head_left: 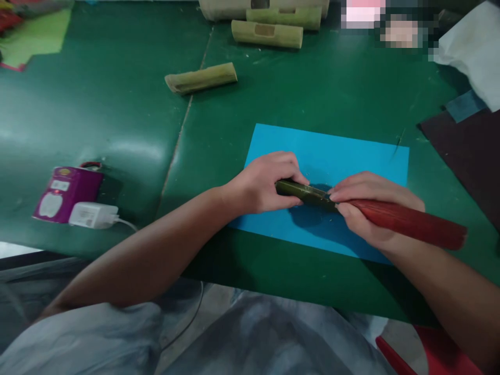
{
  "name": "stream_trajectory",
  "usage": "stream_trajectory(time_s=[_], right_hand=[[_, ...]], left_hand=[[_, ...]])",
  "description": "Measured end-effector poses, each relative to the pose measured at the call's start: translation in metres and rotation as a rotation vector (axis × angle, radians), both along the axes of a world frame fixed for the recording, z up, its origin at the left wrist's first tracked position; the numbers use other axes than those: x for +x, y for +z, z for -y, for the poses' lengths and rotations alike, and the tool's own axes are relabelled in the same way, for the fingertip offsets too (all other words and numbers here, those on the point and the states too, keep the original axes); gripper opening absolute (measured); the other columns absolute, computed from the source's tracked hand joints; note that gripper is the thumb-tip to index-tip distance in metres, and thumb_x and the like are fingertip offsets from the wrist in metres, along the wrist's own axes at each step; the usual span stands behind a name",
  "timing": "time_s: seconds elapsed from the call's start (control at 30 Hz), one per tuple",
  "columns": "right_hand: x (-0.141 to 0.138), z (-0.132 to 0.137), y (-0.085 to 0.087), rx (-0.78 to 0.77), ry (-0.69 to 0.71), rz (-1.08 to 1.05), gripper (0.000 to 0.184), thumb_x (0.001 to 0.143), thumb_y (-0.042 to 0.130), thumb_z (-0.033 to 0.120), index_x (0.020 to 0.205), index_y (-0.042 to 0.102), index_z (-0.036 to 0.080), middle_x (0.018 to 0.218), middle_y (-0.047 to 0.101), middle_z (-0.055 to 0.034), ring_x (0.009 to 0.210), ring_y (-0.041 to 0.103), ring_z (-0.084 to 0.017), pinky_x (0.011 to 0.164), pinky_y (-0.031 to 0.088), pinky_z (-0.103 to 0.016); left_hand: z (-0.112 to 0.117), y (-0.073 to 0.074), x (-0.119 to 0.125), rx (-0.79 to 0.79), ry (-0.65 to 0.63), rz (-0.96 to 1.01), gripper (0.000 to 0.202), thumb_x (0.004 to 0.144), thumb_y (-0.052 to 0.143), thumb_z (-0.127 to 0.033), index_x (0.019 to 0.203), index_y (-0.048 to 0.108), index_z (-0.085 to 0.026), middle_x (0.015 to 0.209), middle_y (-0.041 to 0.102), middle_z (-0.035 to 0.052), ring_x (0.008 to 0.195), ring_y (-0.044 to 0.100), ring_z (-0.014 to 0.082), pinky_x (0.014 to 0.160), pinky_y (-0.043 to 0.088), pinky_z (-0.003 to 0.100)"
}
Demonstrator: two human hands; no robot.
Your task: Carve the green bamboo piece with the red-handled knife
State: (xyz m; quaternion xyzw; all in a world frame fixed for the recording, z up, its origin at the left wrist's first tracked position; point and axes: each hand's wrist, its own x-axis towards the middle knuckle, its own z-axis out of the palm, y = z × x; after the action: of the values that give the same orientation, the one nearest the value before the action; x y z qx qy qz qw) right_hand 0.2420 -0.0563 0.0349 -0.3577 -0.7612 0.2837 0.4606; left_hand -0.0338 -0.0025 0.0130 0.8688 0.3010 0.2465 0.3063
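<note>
My left hand (269,182) is closed around the left end of a short dark green bamboo piece (304,191), thumb and fingers on either side of it. In my right hand (371,195) is a carving tool with a thick red wooden handle (410,221). The handle slants back over the palm toward the wrist. The tool's tip meets the bamboo near its right end, and my fingers hide most of the blade. Small shavings lie around the bamboo on a bright blue sheet (336,138) beneath both hands.
A cut bamboo tube (201,78) lies farther back on the green table (128,104). Several bamboo tubes with notches (283,35) are at the far edge. To the left are a purple box (78,187) and a white charger (94,215) with a cable. A dark sheet (464,151) lies right.
</note>
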Motion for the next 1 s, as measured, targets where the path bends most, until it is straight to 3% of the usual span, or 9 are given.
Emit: stream_trajectory(time_s=[0.27,0.8,1.0], right_hand=[[0.0028,-0.0008,-0.0019,0.046,0.003,-0.035,0.024,0.094,0.075,0.008,0.100,0.081,0.031,0.090,0.085,-0.0008,0.082,0.082,-0.021,0.074,0.069,-0.035],[0.0002,0.0020,-0.0009,-0.014,-0.064,-0.059,0.019,0.096,0.073,0.012,0.091,0.078,0.030,0.087,0.084,0.0005,0.077,0.081,-0.019,0.070,0.068,-0.034],[0.0009,0.0006,0.0005,0.044,-0.005,-0.018,0.023,0.095,0.075,0.011,0.097,0.081,0.033,0.090,0.087,0.0013,0.080,0.083,-0.022,0.073,0.071,-0.038]], left_hand=[[-0.0003,-0.0004,-0.0005,-0.041,0.000,0.001,0.021,0.091,0.087,-0.031,0.110,0.084,-0.022,0.103,0.077,0.0049,0.093,0.071,0.0185,0.084,0.054,0.030],[0.0001,0.0002,-0.0009,-0.019,-0.007,-0.012,0.022,0.092,0.089,-0.029,0.111,0.082,-0.022,0.104,0.076,0.0042,0.095,0.072,0.0195,0.084,0.055,0.031],[0.0005,0.0019,-0.0002,-0.066,0.016,-0.030,0.021,0.091,0.088,-0.030,0.109,0.083,-0.022,0.103,0.076,0.0045,0.095,0.071,0.0195,0.086,0.055,0.031]])
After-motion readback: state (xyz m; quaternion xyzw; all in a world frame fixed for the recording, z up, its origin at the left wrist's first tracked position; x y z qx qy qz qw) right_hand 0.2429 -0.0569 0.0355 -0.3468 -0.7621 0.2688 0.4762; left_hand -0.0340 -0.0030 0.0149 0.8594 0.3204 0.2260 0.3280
